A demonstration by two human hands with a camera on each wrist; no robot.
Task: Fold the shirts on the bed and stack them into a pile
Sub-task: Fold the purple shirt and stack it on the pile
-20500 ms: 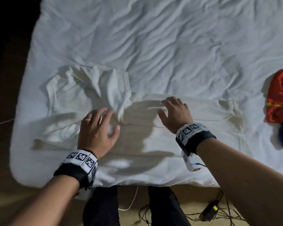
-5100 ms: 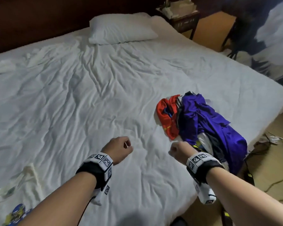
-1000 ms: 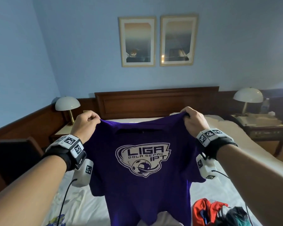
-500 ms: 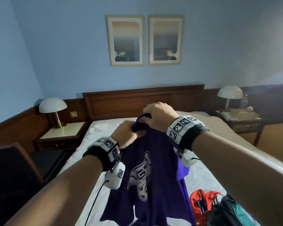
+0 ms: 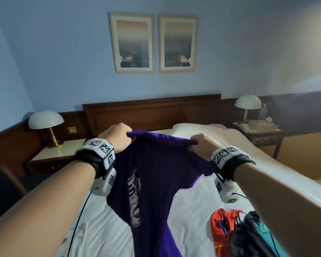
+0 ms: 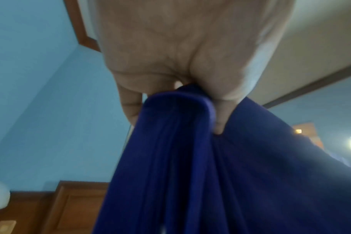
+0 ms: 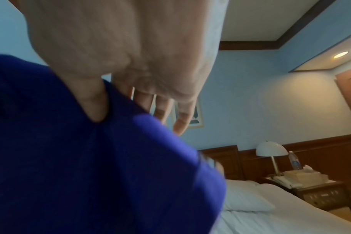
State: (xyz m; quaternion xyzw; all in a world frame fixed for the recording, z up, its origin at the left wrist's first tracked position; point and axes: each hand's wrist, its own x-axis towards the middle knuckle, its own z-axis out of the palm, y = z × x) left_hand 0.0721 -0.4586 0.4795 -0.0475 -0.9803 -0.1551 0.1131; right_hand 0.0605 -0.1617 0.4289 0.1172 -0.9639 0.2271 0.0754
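A purple shirt [image 5: 156, 182] with a pale printed logo hangs in the air above the bed [image 5: 196, 204], turned partly sideways so the logo is seen edge-on. My left hand [image 5: 117, 138] grips its top edge at the left; in the left wrist view the cloth [image 6: 190, 158] is bunched in that hand [image 6: 180, 88]. My right hand [image 5: 200, 145] pinches the top edge at the right, thumb pressed into the fabric [image 7: 90, 158] in the right wrist view, the other fingers [image 7: 162, 109] looser behind it.
A heap of unfolded clothes, red [image 5: 220, 230] and dark teal [image 5: 256, 236], lies on the bed at the lower right. A pillow [image 5: 189, 127] sits by the wooden headboard [image 5: 152, 110]. Nightstands with lamps [image 5: 45, 123] [image 5: 247, 104] flank the bed.
Half a second ago my hands were close together at the shirt's top; now they have spread apart, stretching the top edge between them. The shirt has turned sideways since one second ago.
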